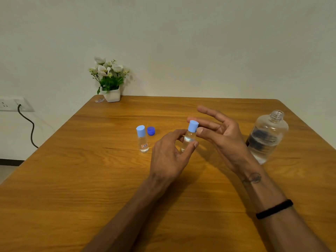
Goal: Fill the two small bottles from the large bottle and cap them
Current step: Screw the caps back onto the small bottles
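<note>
Starting at the left of the wooden tabletop (91, 179), we see a white pot of artificial flowers (111, 82) at the far edge, then the first small clear plastic bottle (143, 140), capped in light blue and standing upright with a red-edged label, and just beside it to the right a loose dark blue screw cap (151, 130) lying on the wood. Next comes our left hand (169, 157), whose thumb and fingers grasp the body of the second small clear bottle (189, 139), which seems to be raised off the wood. Its light blue cap (193, 126) sits on the neck, and our right hand (218, 130) pinches that cap between thumb and forefinger while the other fingers fan out straight. Farthest right stands the large clear bottle (266, 137), uncapped and partly full. We judge the step in hand to be tightening this second cap: we should keep the left grasp firm and the bottle upright, turn the cap squarely so the thread seats, and stop once it resists. The dark blue cap probably belongs on the large bottle.
</note>
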Motion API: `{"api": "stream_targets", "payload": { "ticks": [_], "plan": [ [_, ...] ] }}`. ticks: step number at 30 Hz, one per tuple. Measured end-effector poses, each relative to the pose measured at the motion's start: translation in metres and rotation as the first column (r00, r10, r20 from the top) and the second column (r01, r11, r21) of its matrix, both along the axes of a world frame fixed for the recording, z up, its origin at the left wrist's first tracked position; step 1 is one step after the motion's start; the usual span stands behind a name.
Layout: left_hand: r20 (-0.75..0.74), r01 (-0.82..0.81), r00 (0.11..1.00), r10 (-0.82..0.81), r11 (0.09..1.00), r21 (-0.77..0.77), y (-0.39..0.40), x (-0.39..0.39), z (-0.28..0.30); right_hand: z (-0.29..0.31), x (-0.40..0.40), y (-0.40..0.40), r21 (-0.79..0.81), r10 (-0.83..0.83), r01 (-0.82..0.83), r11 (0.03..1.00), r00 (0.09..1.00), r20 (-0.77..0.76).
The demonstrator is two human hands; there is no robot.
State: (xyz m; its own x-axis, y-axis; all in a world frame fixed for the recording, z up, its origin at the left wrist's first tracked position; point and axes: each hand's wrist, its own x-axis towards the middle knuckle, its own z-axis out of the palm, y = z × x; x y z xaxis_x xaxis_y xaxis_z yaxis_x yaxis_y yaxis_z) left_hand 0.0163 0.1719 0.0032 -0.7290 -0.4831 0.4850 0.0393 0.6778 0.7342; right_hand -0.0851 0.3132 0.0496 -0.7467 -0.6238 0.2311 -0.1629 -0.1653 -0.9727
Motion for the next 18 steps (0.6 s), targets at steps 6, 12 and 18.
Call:
{"api": "stream_targets", "payload": {
  "ticks": [6, 12, 18],
  "plan": [
    [0.007, -0.007, 1.000, 0.007, 1.000, -0.005, 0.0002, 0.0005, 0.0008, -0.0031, 0.0007, -0.0012, 0.046, -0.128, 0.131, 0.990, 0.990, -0.058],
    [-0.013, 0.006, 1.000, -0.006, 1.000, 0.014, 0.0007, 0.0000, 0.0002, -0.0036, 0.0026, -0.0046, 0.064, -0.128, 0.135, 0.989, 0.986, -0.109],
    [-0.018, -0.004, 1.000, 0.004, 1.000, 0.006, 0.0006, 0.0007, 0.0009, -0.0028, 0.0019, -0.0034, 0.030, -0.058, 0.058, 0.998, 0.998, -0.006]
  ]
}}
